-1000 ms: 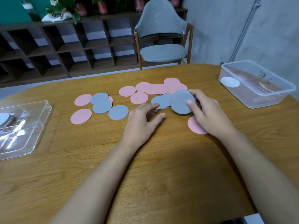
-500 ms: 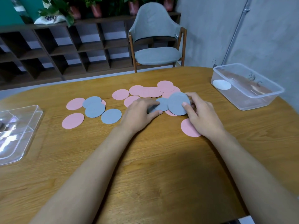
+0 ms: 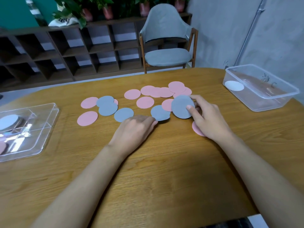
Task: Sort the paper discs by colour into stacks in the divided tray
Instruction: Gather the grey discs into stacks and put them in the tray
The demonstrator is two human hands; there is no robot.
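Currently right hand (image 3: pixel 209 119) fingers (image 3: pixel 196 98) pinch a grey disc (image 3: pixel 181 106), tilted off the surface (image 3: pixel 164 170). Left hand (image 3: pixel 134 129) fingers (image 3: pixel 153 123) curl at near edge of second grey disc (image 3: pixel 160 112); grip unclear. Divided tray (image 3: pixel 42 127) well apart, left.

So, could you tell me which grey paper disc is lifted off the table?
The rightmost grey paper disc, tilted up and pinched by the right hand; the other loose grey discs lie flat on the wooden table.

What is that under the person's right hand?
A pink disc lies under the right hand; only its left edge shows. The hand covers the rest.
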